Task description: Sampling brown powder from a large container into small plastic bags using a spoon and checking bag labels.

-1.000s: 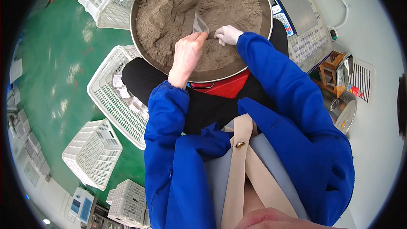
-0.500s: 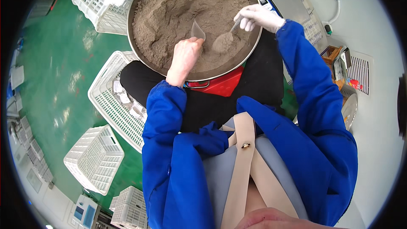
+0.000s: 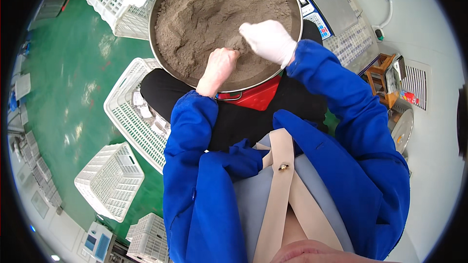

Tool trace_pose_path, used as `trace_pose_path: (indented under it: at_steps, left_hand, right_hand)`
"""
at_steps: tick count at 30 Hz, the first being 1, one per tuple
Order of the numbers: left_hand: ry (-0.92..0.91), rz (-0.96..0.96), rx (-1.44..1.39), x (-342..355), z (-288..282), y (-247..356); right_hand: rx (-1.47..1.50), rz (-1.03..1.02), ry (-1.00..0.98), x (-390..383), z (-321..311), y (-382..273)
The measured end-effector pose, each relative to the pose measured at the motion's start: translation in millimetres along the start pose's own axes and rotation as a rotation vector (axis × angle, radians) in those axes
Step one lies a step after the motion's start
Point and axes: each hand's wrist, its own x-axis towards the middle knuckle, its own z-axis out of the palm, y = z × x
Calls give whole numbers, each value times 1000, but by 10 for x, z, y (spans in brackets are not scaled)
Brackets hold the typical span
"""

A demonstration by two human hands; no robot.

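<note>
A large round steel basin (image 3: pixel 161 53) holds grey-brown powder (image 3: pixel 195 9). My bare left hand (image 3: pixel 219 65) is closed at the front middle of the powder, on the clear plastic bag seen earlier, which is now largely hidden. My white-gloved right hand (image 3: pixel 265 41) is closed above it, slightly to the right, on the spoon seen earlier; the spoon's bowl is obscured by the hands and powder. The basin sits over a red object (image 3: pixel 261 95) with a handle, between black-clad legs (image 3: pixel 161 90).
White crates (image 3: pixel 122 12) stand behind left and on the green floor, one holding small packets (image 3: pixel 144 111). A scale (image 3: pixel 331 5) sits back right on a papered surface (image 3: pixel 351 46). A wooden rack (image 3: pixel 378 73), a round metal container (image 3: pixel 404 129) and a wall (image 3: pixel 429 29) are on the right.
My right hand rose rightward with a spoonful of powder, then came back left and down over the bag. My left hand moved slightly right and lower, still gripping.
</note>
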Motion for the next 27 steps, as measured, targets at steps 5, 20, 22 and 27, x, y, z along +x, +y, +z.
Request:
trace_pose_path:
  at_steps: [5,20,22,27]
  left_hand:
    - [30,-18,-33,47,-69,-56]
    - [125,-99,-99,93,-160,-77]
    - [126,-87,-105,127,-139,-61]
    - [154,-112,-102,36,-160,-112]
  right_hand:
    - [-53,-151,250,-47,-328,-148]
    - [857,604,-667,-128,1393,794]
    - [952,624,-593,-159,1387,931]
    - [1184,641,-607,-78,888,1057]
